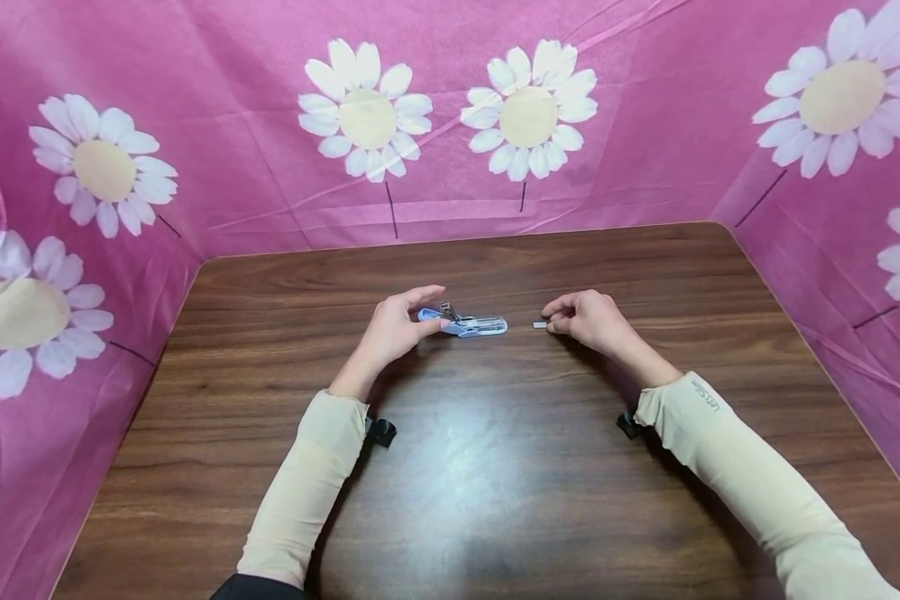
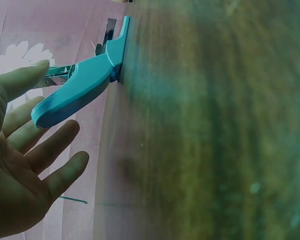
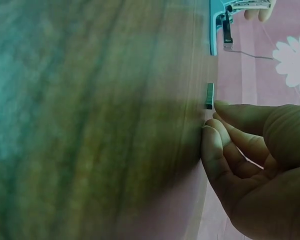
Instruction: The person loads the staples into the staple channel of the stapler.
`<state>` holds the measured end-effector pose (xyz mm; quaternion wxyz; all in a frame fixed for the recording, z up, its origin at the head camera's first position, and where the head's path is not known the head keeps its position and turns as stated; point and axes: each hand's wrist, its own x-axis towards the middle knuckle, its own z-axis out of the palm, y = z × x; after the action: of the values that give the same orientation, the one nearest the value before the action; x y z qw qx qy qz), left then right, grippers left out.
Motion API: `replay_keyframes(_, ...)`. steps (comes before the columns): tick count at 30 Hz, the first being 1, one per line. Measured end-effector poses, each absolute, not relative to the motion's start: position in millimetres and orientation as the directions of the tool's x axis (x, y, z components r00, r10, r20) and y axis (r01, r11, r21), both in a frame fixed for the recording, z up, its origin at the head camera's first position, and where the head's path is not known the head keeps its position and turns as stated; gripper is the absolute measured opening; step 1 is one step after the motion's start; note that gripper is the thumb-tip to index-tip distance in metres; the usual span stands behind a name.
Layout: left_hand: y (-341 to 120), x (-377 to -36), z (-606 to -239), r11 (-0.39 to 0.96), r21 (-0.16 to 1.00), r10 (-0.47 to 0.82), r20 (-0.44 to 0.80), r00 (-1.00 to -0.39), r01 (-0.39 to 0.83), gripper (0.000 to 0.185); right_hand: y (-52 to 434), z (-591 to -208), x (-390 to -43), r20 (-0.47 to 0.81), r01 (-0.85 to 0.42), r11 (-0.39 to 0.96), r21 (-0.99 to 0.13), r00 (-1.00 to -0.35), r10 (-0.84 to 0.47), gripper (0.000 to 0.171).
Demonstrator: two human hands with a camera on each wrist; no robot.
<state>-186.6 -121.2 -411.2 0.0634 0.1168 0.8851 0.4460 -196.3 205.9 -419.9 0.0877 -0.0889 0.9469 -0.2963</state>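
Lying between stapler [image 1: 467, 323] and right hand [image 1: 587, 319]: staple strip [image 1: 539, 325].

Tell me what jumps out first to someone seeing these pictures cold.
The pink daisy-print cloth walling in the brown wooden table grabs the eye first. At mid-table lies a blue stapler, opened up, with the left hand touching its near end with its fingertips. Just to the right, apart from the stapler, a small strip of staples lies on the wood, with the right hand at it, fingertips touching or nearly so.
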Motion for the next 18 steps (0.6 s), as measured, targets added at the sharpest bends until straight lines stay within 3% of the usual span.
replay_keyframes(18,-118.3,-185.6,-409.0,0.591,0.793,0.268,-0.017,-0.963,0.150,0.050,198.5,-419.5,-197.5,-0.104,-0.157,0.830,-0.536,-0.963,-0.250,0.013)
